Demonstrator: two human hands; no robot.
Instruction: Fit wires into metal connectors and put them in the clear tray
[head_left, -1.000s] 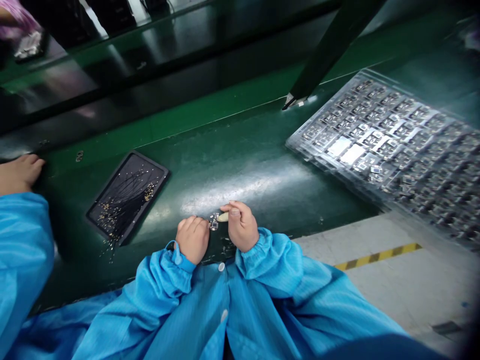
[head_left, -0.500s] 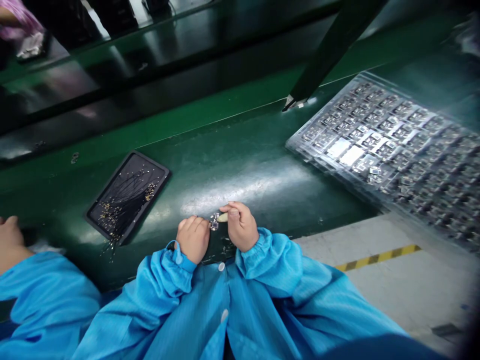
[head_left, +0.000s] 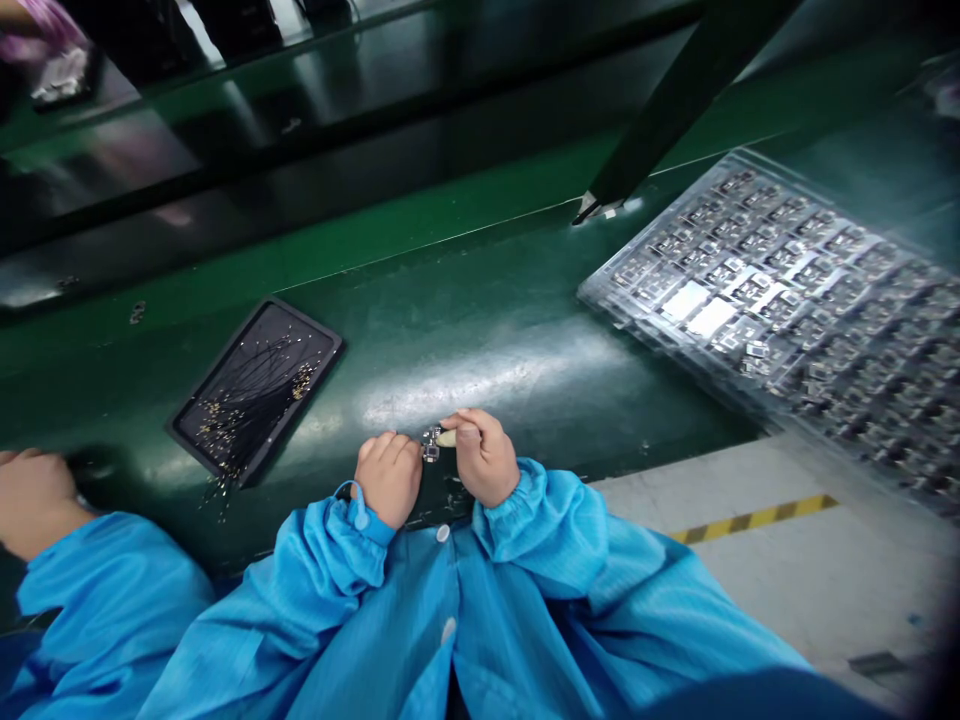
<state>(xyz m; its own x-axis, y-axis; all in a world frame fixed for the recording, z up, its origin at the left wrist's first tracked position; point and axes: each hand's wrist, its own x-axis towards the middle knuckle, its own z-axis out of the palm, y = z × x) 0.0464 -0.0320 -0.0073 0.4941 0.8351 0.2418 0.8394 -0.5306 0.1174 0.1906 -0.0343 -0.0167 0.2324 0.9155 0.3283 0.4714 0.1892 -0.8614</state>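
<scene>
A small silvery electronic part (head_left: pixel 430 444) sits between my two hands near the table's front edge. My left hand (head_left: pixel 388 476) is closed, its fingertips pinching the part's left side. My right hand (head_left: pixel 486 458) is closed around a pale, blunt-tipped tool (head_left: pixel 447 438), whose tip meets the part's right side. To the left lies a black tray (head_left: pixel 330 352) with many thin black cables (head_left: pixel 251 415) that have gold-coloured ends; some hang over its lower corner.
At right, stacked clear plastic trays (head_left: pixel 600 290) hold several small metal parts. A dark post (head_left: pixel 645 130) stands behind. A neighbouring person's hand (head_left: pixel 41 500) rests at far left. A small loose part (head_left: pixel 137 312) lies left of the black tray.
The neighbouring person's hand at far left has moved further into view, to the right. The view has shifted slightly. My hands keep nearly the same pose around the part.
</scene>
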